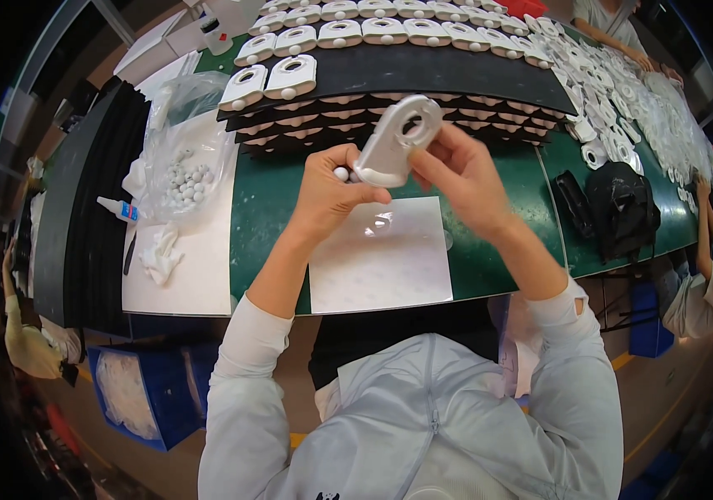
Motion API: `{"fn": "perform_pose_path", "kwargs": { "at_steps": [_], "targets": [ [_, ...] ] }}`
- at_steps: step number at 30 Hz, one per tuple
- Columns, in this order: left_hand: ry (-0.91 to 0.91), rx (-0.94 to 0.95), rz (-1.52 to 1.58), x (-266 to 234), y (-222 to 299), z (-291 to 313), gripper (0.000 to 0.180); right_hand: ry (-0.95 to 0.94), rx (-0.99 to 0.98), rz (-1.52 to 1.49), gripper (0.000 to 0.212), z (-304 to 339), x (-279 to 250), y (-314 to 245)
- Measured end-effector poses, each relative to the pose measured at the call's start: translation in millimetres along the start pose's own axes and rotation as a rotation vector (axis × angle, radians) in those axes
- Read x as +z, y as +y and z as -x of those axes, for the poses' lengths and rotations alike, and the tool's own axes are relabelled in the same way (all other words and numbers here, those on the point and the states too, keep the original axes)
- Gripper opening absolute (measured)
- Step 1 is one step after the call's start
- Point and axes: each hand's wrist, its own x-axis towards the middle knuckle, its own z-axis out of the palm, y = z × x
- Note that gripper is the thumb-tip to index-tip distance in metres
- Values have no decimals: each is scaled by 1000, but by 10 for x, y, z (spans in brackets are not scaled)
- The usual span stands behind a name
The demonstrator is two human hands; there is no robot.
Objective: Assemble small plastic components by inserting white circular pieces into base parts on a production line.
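Observation:
My right hand (pixel 469 179) grips a white plastic housing (pixel 386 150), tilted, with a round hole at its upper end. My left hand (pixel 319 190) is curled just left of the housing's lower end, with a small white ball (pixel 341 174) between its fingers. Another small ball seems to sit beside it, partly hidden. Whether the left fingers touch the housing, I cannot tell. Below both hands a glossy white sheet (pixel 380 271) lies on the green table (pixel 273 250). Beyond them, similar housings with balls at their ends stand in rows on a black board (pixel 448 71).
Several black boards with housings are stacked at the back. On the left lie a clear bag of white balls (pixel 190 179), a glue bottle (pixel 117 208), crumpled tissue (pixel 160 254) and dark boards (pixel 90 217). To the right are a black bag (pixel 621 204) and piled housings (pixel 594 83). Other people work nearby.

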Motion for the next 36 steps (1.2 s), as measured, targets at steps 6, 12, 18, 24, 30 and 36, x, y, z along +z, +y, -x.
{"fn": "perform_pose_path", "kwargs": {
  "at_steps": [6, 12, 18, 24, 30, 36],
  "targets": [
    [-14, -179, 361, -198, -103, -60, 28, 104, -204, 325, 35, -593, -92, -302],
    [101, -383, 773, -305, -170, -117, 33, 53, 102, 428, 35, -1184, -185, -302],
    [128, -406, 893, -256, -126, -111, 27, 46, 133, 473, 26, -1442, -140, -117],
    [69, -382, 834, -307, -200, -130, 27, 71, 33, 604, 38, -1245, -271, -298],
    [73, -340, 677, -241, -170, -103, 17, 345, -328, 1074, 27, -633, -1398, -681],
    [74, -291, 660, -168, -111, -82, 24, 699, 315, 1828, 22, 97, -3462, -737]
  ]
}}
